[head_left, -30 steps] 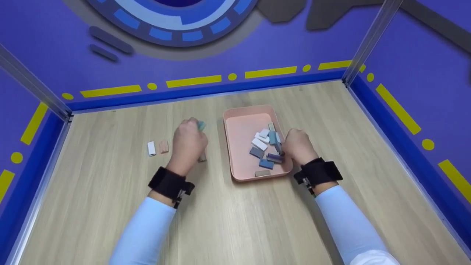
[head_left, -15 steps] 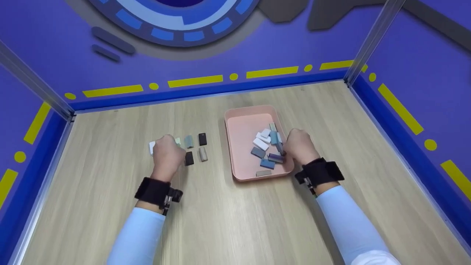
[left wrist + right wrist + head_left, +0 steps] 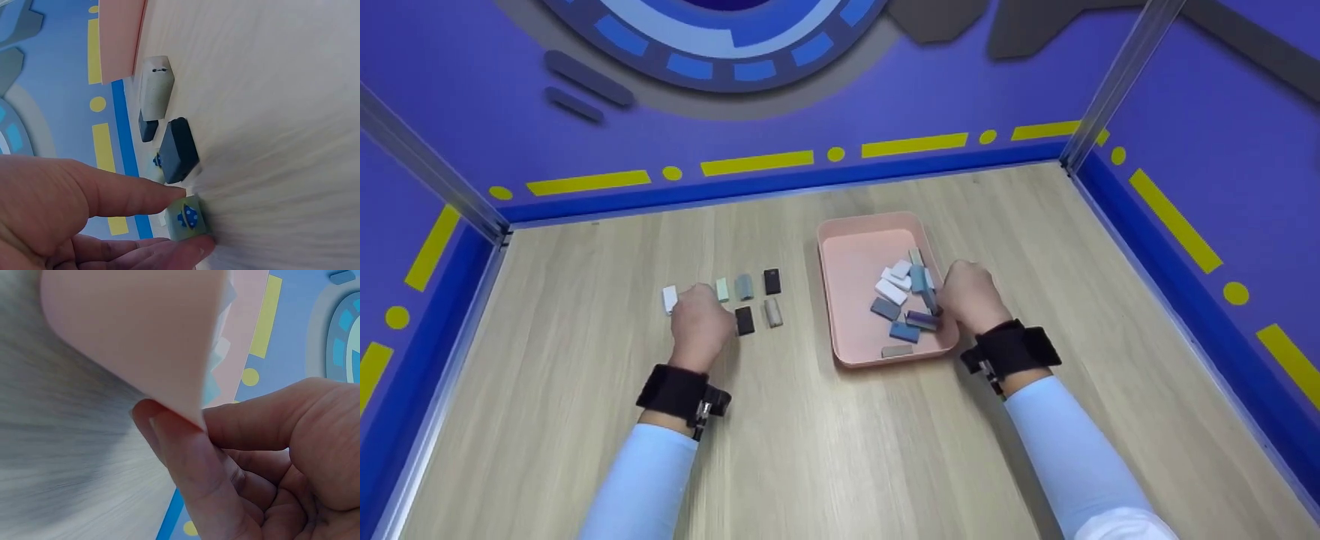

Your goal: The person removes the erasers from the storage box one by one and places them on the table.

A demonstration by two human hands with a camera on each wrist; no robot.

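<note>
In the left wrist view my left hand [image 3: 107,202] pinches a pale green block [image 3: 188,218] with a blue dotted print between thumb and finger, low at the table. Beside it lie a black block [image 3: 179,151] and a beige-grey block [image 3: 157,87]. From the head, the left hand [image 3: 701,322] covers its block at the left end of two short rows. My right hand [image 3: 971,296] grips the right wall of a pink tray [image 3: 851,352]; the right wrist view shows its thumb and fingers [image 3: 191,467] on either side of the tray wall [image 3: 135,320].
Inside the tray, mostly along its right side, lie several blocks, among them a white one [image 3: 891,291] and a blue one [image 3: 904,331]. On the table are a white block [image 3: 670,299], a light green one [image 3: 722,289] and a black one [image 3: 772,281]. Blue-purple walls [image 3: 780,120] enclose the table.
The left hand has moved left and toward the person from the right end of the rows, where a blue-green block was by its fingers. The right hand has stayed on the tray wall.
</note>
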